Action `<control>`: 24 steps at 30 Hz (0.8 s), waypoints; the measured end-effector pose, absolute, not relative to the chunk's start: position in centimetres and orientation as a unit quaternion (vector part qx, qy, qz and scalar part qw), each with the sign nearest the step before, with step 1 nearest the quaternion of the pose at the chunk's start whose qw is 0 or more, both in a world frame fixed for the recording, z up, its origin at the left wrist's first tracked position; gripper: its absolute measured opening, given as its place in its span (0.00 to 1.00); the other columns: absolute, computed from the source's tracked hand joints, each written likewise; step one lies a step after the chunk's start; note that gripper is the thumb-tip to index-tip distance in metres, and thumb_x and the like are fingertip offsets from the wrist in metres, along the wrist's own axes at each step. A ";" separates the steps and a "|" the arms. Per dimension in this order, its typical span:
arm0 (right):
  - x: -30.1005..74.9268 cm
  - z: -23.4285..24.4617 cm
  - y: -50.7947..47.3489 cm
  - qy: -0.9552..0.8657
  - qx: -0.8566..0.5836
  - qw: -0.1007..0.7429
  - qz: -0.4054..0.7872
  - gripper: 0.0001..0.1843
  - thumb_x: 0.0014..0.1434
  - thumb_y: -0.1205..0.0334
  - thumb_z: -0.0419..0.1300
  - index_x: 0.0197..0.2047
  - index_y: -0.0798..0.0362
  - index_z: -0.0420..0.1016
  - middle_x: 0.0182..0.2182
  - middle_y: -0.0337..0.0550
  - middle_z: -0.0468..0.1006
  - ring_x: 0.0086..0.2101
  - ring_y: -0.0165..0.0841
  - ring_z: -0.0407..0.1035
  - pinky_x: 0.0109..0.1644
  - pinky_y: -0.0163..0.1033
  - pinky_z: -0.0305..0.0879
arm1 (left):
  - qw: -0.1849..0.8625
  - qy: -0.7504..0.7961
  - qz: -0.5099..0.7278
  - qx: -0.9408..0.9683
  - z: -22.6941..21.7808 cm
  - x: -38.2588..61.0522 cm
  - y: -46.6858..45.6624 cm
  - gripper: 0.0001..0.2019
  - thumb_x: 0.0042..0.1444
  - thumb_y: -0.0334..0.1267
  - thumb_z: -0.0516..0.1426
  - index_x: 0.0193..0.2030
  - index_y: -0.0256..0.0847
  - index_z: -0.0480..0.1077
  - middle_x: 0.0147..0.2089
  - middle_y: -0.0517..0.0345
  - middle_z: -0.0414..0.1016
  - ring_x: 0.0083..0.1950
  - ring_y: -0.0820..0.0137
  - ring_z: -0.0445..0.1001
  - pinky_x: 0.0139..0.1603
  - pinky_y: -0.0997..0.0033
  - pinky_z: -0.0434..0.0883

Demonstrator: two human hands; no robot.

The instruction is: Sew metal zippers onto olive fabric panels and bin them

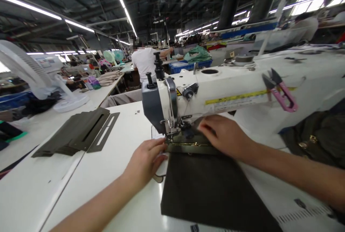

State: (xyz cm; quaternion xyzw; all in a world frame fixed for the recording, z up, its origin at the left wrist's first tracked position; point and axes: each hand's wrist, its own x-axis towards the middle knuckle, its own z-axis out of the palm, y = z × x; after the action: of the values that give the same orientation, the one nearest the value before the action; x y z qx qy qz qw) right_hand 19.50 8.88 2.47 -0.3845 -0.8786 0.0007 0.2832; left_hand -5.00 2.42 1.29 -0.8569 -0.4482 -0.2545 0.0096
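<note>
Dark olive fabric (205, 189) lies under the sewing machine's needle area and hangs toward me over the white table. Across its upper part runs a zipper (191, 144) with gold-coloured teeth, beside the presser foot. My left hand (147, 158) is at the fabric's left edge, fingers stretched toward the needle and thumb apart. On the other side, my right hand (225, 135) is closed, its thumb and fingertips pinching the olive fabric just right of the presser foot. The white sewing machine (242, 88) covers part of the fabric behind the needle.
Left of the machine lies a stack of olive pieces (72, 131) beside a slotted piece (104, 133). A white fan (67, 99) stands farther left. Pink-handled thread snips (283, 93) rest against the machine arm. Dark fabric (318, 140) is heaped at right. A person (144, 61) works beyond.
</note>
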 end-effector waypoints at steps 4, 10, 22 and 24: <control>18.0 1.1 2.4 -0.944 -0.211 0.255 0.005 0.11 0.60 0.70 0.48 0.31 0.56 0.70 0.29 0.44 0.72 0.32 0.33 0.65 0.37 0.38 0.63 | 0.034 -0.378 -0.210 -0.901 0.4 -5.2 3.7 0.11 0.59 0.29 0.48 0.46 0.34 0.68 0.47 0.46 0.73 0.49 0.63 0.71 0.48 0.61 0.70; 14.7 1.3 3.5 -0.909 -0.397 0.128 0.005 0.10 0.59 0.65 0.52 0.42 0.59 0.69 0.31 0.49 0.75 0.31 0.38 0.70 0.32 0.38 0.62 | 0.063 -0.465 -0.219 -0.856 0.7 -4.1 3.4 0.09 0.59 0.30 0.48 0.39 0.36 0.69 0.35 0.52 0.76 0.35 0.67 0.75 0.37 0.67 0.72; 15.0 -0.3 4.6 -0.929 -0.315 0.195 0.012 0.10 0.60 0.67 0.50 0.37 0.56 0.74 0.29 0.43 0.75 0.29 0.33 0.69 0.33 0.37 0.61 | 0.094 -0.446 -0.175 -0.873 0.3 -3.6 2.8 0.09 0.59 0.29 0.49 0.43 0.35 0.68 0.38 0.50 0.71 0.39 0.64 0.70 0.42 0.61 0.68; 15.0 -0.3 4.7 -0.926 -0.297 0.231 -0.027 0.11 0.60 0.67 0.50 0.34 0.55 0.74 0.28 0.43 0.74 0.30 0.35 0.68 0.35 0.40 0.61 | 0.099 -0.447 -0.161 -0.874 0.4 -3.4 2.8 0.09 0.59 0.29 0.49 0.43 0.35 0.68 0.38 0.50 0.70 0.40 0.64 0.69 0.43 0.61 0.68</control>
State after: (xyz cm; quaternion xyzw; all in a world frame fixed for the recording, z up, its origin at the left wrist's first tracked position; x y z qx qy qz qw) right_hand 15.04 4.69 -0.25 -0.2974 -0.9259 -0.0272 0.2313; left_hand -3.44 2.77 0.38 -0.8742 -0.4473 -0.1613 0.0988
